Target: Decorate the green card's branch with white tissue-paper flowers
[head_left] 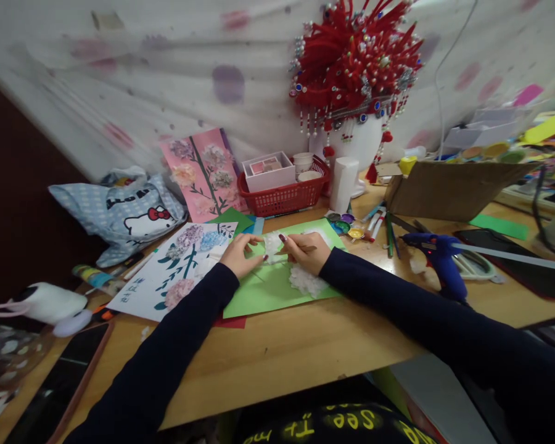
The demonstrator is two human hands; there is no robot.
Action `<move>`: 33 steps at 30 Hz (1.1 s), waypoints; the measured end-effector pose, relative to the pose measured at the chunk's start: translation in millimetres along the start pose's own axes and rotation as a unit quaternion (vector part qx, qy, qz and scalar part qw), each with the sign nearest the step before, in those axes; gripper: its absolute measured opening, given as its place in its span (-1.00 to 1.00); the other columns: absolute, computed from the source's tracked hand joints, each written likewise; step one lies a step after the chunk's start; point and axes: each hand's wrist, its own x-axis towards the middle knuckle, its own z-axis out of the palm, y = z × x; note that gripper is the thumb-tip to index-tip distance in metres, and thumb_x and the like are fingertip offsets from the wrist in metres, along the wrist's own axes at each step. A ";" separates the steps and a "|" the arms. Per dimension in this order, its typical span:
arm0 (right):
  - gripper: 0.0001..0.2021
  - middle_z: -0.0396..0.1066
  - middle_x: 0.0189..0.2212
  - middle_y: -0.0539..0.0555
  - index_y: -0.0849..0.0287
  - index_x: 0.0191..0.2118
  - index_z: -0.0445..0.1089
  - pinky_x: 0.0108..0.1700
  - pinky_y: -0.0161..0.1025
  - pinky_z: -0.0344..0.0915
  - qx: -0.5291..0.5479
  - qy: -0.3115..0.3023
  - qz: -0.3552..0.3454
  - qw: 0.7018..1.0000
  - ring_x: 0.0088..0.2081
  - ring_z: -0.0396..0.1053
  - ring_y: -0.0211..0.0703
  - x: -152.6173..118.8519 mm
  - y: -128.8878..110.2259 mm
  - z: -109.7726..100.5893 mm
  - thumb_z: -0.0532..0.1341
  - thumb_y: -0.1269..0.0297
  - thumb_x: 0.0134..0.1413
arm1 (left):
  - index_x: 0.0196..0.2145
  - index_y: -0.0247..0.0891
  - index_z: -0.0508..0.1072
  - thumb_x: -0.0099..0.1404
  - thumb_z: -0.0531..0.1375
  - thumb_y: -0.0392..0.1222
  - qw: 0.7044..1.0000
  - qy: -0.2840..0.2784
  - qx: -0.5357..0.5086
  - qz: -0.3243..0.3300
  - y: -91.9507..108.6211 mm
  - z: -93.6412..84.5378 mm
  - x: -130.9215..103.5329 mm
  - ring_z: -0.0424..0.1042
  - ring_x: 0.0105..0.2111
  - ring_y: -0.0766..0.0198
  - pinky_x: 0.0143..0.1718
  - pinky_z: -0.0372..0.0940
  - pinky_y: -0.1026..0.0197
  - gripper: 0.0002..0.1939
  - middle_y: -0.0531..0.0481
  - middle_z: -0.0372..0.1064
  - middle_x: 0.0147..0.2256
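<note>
Over the green sheet [245,296] on the table [277,364], the left hand [241,254] curls its fingers at the edge of a white flower [272,243]. The right hand [311,251] pinches a thin tool [308,248] and has its fingertips at the flower. Another flower [305,282] lies just beneath the right hand; the glue gun [437,259] is farther right.

Navy long sleeves [379,290], black top [324,422] (yellow lettering)
</note>
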 end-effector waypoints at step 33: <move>-0.61 0.34 -0.69 0.04 0.19 -0.57 0.27 -0.53 -0.37 0.08 -0.097 -0.010 -0.045 0.994 -0.65 0.27 -0.30 7.7 -7.7 19.4 -0.04 0.16 0.23 | 0.27 -0.30 -0.10 0.01 0.05 0.39 0.953 -0.223 0.200 -0.036 4.5 -6.1 -14.4 -0.26 0.26 -0.12 0.21 -0.26 -0.14 0.03 -0.08 -0.29 0.30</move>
